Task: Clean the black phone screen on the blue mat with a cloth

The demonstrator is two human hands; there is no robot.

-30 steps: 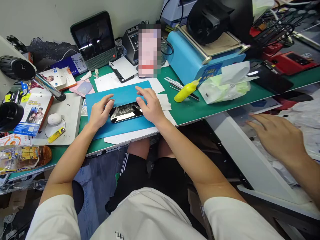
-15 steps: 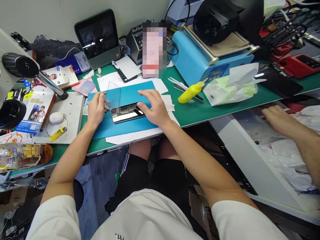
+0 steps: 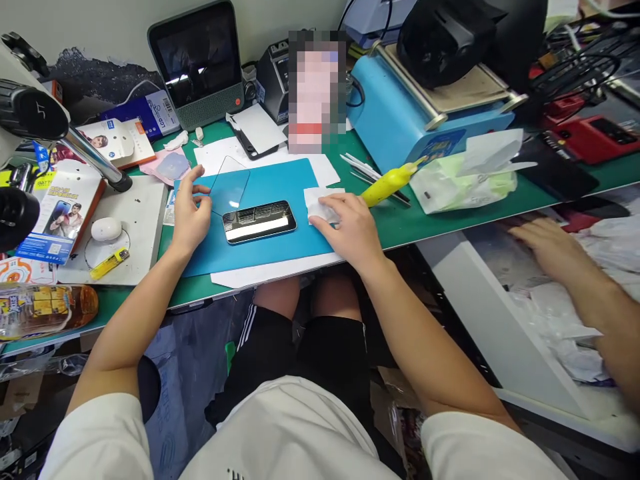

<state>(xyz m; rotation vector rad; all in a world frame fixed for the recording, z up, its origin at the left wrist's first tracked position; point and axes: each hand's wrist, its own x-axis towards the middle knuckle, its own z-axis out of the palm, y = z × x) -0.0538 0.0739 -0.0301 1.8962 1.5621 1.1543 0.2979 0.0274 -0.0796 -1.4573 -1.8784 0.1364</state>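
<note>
A phone (image 3: 260,223) lies face up on the blue mat (image 3: 270,257), its dark glossy screen reflecting a bright band. Left of the phone, my left hand (image 3: 193,213) pinches a clear glass screen protector (image 3: 233,183) at its near-left edge, with the index finger raised off it. The glass slants above the mat beside the phone. My right hand (image 3: 350,230) has its thumb and fingers closed on a small white wipe (image 3: 317,200) at the mat's right edge. Its fingertips partly cover the wipe.
A yellow squeeze bottle (image 3: 393,185) and a tissue pack (image 3: 465,180) lie to the right, before a blue machine (image 3: 385,113). A smart display (image 3: 197,63) stands behind. Another person's hand (image 3: 545,243) reaches into a drawer (image 3: 490,320) at right.
My right hand has left the phone, moved right and taken hold of the white wipe, which has shifted left. My left index finger has lifted, and the glass has tilted slightly.
</note>
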